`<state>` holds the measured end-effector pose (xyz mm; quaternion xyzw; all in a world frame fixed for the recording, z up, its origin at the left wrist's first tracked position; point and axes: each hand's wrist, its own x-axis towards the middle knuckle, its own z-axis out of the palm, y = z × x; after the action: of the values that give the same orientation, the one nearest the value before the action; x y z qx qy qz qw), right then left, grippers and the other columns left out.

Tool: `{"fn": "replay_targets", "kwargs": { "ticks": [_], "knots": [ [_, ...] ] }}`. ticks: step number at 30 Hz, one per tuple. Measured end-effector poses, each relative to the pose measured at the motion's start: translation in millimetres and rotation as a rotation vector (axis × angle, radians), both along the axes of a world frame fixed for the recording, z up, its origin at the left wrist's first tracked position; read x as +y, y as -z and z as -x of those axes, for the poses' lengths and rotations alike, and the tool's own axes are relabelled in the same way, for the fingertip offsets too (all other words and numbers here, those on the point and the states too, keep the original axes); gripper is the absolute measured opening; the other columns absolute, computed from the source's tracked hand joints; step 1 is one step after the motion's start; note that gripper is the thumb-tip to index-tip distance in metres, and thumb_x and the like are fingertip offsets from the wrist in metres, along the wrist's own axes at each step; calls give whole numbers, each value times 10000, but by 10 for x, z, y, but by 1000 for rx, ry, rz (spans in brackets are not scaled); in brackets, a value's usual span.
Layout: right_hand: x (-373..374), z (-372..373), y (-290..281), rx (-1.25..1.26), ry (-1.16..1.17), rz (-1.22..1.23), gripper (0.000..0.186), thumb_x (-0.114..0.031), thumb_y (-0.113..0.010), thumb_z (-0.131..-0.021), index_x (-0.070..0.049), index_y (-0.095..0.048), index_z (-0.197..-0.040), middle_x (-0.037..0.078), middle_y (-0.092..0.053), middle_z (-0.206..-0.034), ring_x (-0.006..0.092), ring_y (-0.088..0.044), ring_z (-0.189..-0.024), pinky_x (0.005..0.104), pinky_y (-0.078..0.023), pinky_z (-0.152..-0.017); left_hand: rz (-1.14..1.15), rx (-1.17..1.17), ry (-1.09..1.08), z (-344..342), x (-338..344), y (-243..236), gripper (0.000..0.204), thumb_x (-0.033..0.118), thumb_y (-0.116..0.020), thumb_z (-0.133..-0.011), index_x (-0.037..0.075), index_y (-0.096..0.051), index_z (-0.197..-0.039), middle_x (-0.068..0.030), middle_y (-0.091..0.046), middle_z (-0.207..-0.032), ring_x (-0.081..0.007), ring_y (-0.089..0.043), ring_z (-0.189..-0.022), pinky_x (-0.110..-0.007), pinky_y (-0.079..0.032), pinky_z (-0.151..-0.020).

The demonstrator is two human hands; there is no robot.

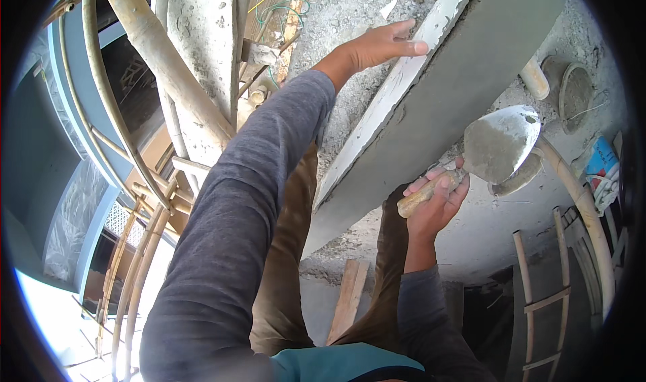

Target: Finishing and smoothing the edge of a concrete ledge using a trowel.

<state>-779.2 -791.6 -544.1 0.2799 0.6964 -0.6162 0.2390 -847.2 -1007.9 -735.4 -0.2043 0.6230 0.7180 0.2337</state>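
My right hand [441, 197] is wrapped round the wooden handle of a trowel [530, 140]. Grey wet mortar [488, 146] covers much of its broad metal blade. My left hand [380, 45] is stretched out at the far end of a long white-smeared board [397, 99], thumb and forefinger apart, the thumb at the board's upper face. Whether the thumb presses on it I cannot tell. Along the board's right side runs a smooth grey mortar surface [464, 72], slanting from far right to near left between my hands and legs.
Bamboo poles [161, 59] and scaffolding stand at the left. A mortar-caked bucket [577, 92] lies far right; a round container [518, 181] shows partly beneath the trowel. A bamboo ladder [546, 301] is at the lower right. Rough rubble and a thin green cord [276, 8] lie beyond.
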Motion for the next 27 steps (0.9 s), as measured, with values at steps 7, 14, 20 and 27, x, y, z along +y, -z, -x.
{"fn": "replay_targets", "kwargs": {
  "ticks": [7, 14, 20, 27],
  "knots": [
    [7, -30, -2, -66, 12, -11, 560, -214, -492, -957, 4, -259, -1417, 66, -533, -905, 136, -541, -569, 290, -492, -485, -30, 41, 27, 210, 106, -48, 1179, 589, -788, -644, -45, -255, -1483, -295, -522, -1279, -343, -555, -1183, -391, -420, -1026],
    [29, 61, -22, -37, 77, 10, 572, -228, -501, -955, 17, -254, -1410, 63, -536, -898, 131, -539, -561, 288, -490, -481, 5, 78, 24, 151, 61, -21, 1157, 565, -784, -664, -12, -221, -1494, -285, -536, -1211, -345, -574, -1124, -411, -454, -971],
    [106, 72, -12, -29, 73, 27, 577, -230, -493, -956, 19, -240, -1411, 66, -537, -906, 138, -535, -554, 298, -493, -479, -156, 60, -291, -378, -570, 126, 1072, 551, -732, -720, -5, -220, -1479, -266, -531, -1222, -356, -560, -1138, -439, -475, -939],
    [40, -55, -41, -44, -52, 52, 558, -224, -494, -960, 19, -264, -1407, 76, -540, -915, 142, -543, -587, 296, -499, -507, 18, 16, -73, -87, -337, -133, 1131, 571, -741, -695, -17, -203, -1497, -311, -503, -1278, -364, -553, -1163, -440, -456, -973]
  ]
}}
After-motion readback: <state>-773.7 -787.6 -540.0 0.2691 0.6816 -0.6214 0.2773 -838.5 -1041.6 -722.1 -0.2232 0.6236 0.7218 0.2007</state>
